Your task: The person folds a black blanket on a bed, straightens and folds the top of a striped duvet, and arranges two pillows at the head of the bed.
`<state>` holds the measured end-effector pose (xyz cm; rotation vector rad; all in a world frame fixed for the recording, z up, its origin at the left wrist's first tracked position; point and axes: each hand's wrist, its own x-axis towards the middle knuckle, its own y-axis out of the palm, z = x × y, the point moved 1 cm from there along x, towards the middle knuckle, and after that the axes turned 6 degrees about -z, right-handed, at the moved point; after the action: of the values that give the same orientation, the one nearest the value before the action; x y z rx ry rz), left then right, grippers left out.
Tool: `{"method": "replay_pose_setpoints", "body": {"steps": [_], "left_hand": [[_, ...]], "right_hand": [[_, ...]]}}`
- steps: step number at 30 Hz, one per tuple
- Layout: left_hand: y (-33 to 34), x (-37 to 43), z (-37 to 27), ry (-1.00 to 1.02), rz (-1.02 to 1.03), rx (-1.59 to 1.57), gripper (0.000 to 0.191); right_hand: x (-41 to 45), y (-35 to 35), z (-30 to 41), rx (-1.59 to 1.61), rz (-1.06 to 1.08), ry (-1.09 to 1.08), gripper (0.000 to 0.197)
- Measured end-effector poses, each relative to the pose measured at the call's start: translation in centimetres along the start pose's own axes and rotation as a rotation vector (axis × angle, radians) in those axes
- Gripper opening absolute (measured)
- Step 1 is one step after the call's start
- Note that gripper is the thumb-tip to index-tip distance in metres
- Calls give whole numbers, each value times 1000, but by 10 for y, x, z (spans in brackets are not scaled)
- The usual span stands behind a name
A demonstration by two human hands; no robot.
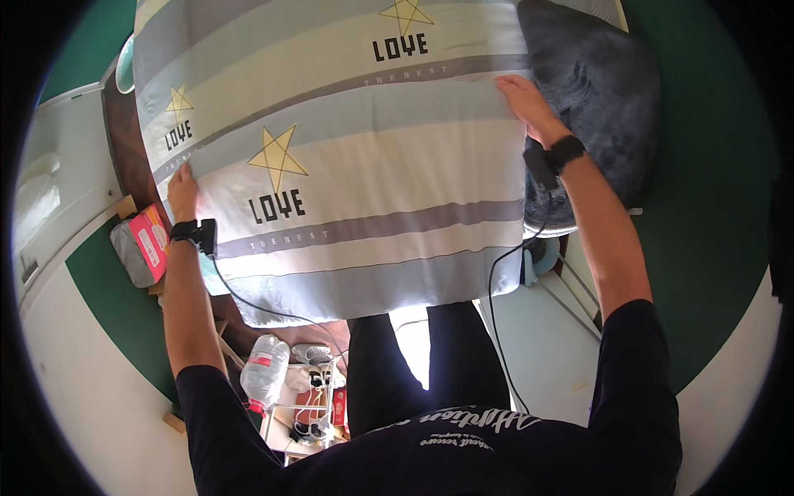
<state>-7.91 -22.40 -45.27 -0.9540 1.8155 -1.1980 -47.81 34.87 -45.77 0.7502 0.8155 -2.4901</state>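
A striped bed cover (403, 167) in pale grey, cream and blue, printed with yellow stars and black lettering, spreads out before me. One layer of it overlaps the rest, its upper edge running between my hands. At the left end of that edge, my left hand (184, 193) grips the fabric. My right hand (527, 106) pinches the far right corner, higher in the view. The near edge of the layer hangs just in front of my legs. Both wrists wear black straps with small cabled devices.
A dark grey plush cushion or blanket (589, 118) lies to the right. At the left are a pink-and-grey package (146, 245) and a white panel (68, 186). Low on the left, a large clear plastic bottle (265, 372) stands near a white rack (325, 397) holding shoes.
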Motion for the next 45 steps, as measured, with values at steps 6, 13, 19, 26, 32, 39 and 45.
{"method": "replay_pose_setpoints", "body": {"steps": [6, 13, 19, 26, 32, 39, 45], "left_hand": [[26, -19, -14, -167, 12, -338, 46], [-5, -20, -7, -74, -74, -199, 50], [-3, -19, -1, -193, -56, -233, 46], [-14, -2, 16, -104, -165, -311, 48], [5, -29, 11, -170, 106, -563, 51], [-17, -124, 0, -155, 363, -651, 73], [-5, -133, 2, -57, 348, -665, 86]], "right_hand": [[7, -102, -90, 1047, 661, -100, 33], [-27, -24, 8, 224, 6, 260, 76], [6, -18, -7, -33, -88, -129, 48], [-8, -17, -30, 302, -97, 0, 44], [-19, -16, -14, -188, -294, -110, 34], [-136, 47, 19, -871, -89, -951, 47], [-164, 21, -59, -505, -70, -311, 62]]}}
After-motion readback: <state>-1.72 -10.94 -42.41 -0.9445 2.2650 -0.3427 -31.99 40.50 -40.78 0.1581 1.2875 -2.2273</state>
